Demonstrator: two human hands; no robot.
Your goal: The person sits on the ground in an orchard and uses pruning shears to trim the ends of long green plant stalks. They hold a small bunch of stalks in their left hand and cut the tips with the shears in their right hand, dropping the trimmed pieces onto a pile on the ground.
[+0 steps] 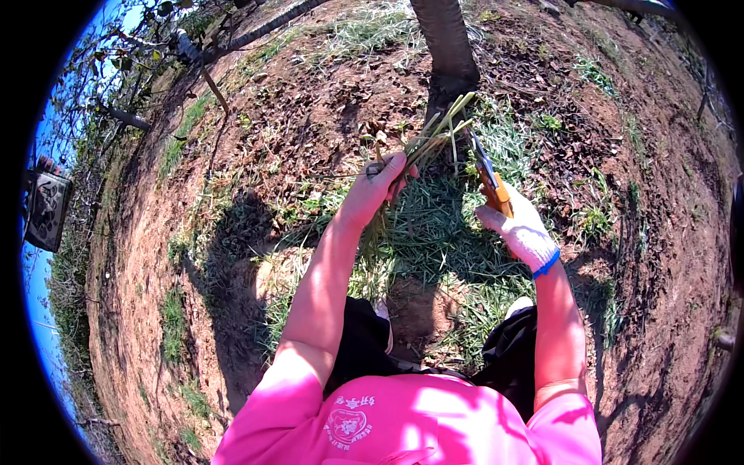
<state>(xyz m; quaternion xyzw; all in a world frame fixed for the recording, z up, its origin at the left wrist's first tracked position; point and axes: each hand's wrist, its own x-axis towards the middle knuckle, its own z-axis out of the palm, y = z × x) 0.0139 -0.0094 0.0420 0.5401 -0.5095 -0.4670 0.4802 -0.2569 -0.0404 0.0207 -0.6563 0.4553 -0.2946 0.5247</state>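
Note:
A bundle of long green grass stems (pixel 433 139) is gripped in my bare left hand (pixel 378 183), its ends pointing up and to the right. My right hand (pixel 520 224), in a white knit glove with a blue cuff, is closed around the orange handles of pruning shears (pixel 491 177). The dark metal blades point up towards the stem ends, close to their right side; whether they touch cannot be told. Below both hands lies a heap of cut grass (pixel 442 226), partly in shadow.
A tree trunk (pixel 446 40) rises just ahead. Branches (pixel 273 23) reach across the upper left. Dry leaves (pixel 325 104) and grass tufts (pixel 172 325) lie about on reddish soil. My shoes (pixel 519 304) stand at the heap's near edge.

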